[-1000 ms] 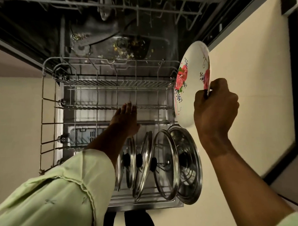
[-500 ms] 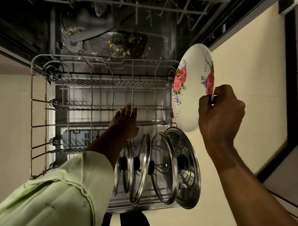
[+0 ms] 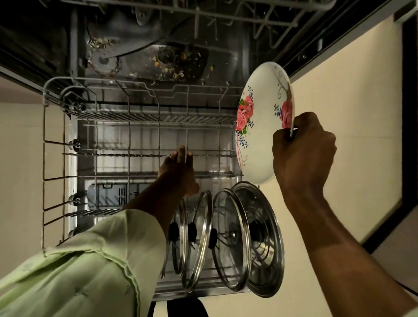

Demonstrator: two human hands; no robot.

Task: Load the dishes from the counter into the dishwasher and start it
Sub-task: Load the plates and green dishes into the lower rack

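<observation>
Here's the plate (image 3: pixel 259 133), white with pink roses and little blue sprigs, held on edge and nearly upright just off the right side of the pulled-out lower rack (image 3: pixel 45 164). The right hand (image 3: pixel 302 155) has it by the near rim, fingers curled tight and thumb pinching the edge. The plate hangs in the air over the pale floor (image 3: pixel 348 101), and its bottom edge sits just above the lids.

Down in the rack, the left hand (image 3: pixel 177 173) reaches out of a light green sleeve (image 3: pixel 76 269) with its fingers straight and together, holding nothing. The fingertips are at a row of tines (image 3: pixel 136 154) in the middle, though whether they touch the wire is hard to tell.

The near right corner is crowded. Three glass lids (image 3: pixel 229 240) with steel rims and black knobs stand on edge side by side, and a steel lid (image 3: pixel 265 246) leans at the outside, overhanging the rack's right side. Those fill the slots directly below the plate. The middle and far rows show bare wire.

Beyond, the tub floor (image 3: pixel 176 60) is dark and scattered with food scraps around the filter. The upper rack (image 3: pixel 222 13) juts out overhead.
</observation>
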